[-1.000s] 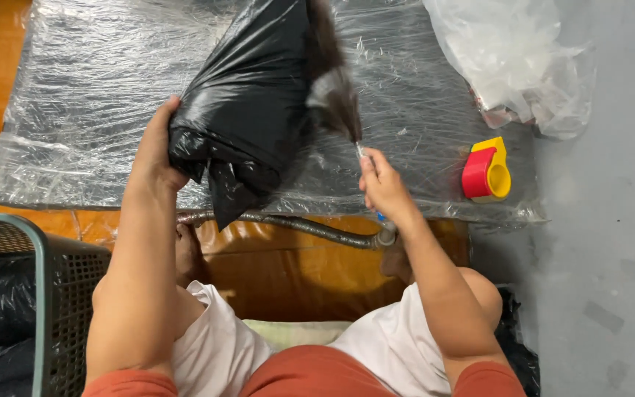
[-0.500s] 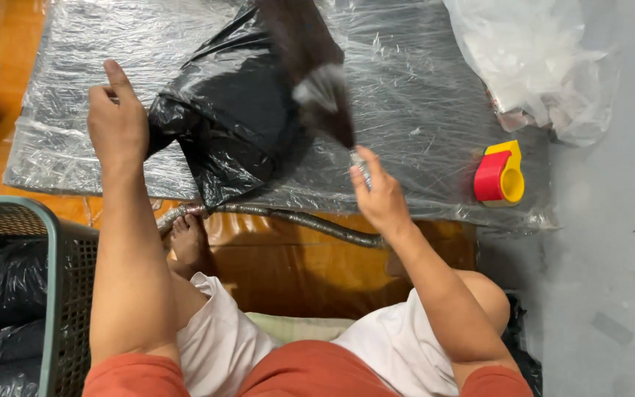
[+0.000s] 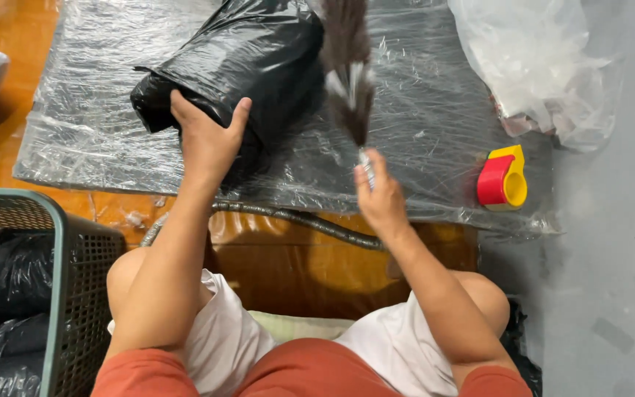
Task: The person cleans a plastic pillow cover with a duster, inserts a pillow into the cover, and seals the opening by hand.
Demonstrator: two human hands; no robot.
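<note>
Left hand: the left hand [image 3: 207, 140] lies flat on the black bag [image 3: 240, 66] in the upper middle of the frame. The fingers are spread and press down on it, not curled around it. I think this keeps the bag from sliding.

Right hand: the right hand [image 3: 380, 198] sits in the middle of the frame. Its fingers are closed tight around the thin handle of a feather duster [image 3: 348, 73]. The brown and white feathers point up and away from the person, just beside the bag. They look blurry.

Black bag: it is a full, lumpy, shiny bundle. It lies on its side on the plastic sheet [image 3: 435, 125].

Plastic sheet: it is clear and crinkly. It covers the low wooden table [image 3: 295, 257] across the top of the frame, likely to keep the wood clean.

Tape holder: a red and yellow tape holder [image 3: 503, 179] stands at the right edge of the sheet, well apart from both hands.

Clear bag: a big see-through bag [image 3: 538, 66] sits in the upper right, with pale stuff inside that I cannot make out.

Basket: a dark basket [image 3: 53, 294] with a green rim is in the lower left. It holds more black bags.

Hose: a grey bendy hose [image 3: 295, 219] runs along the near edge of the table.

Labels: I see no labels or signs on any package.
</note>
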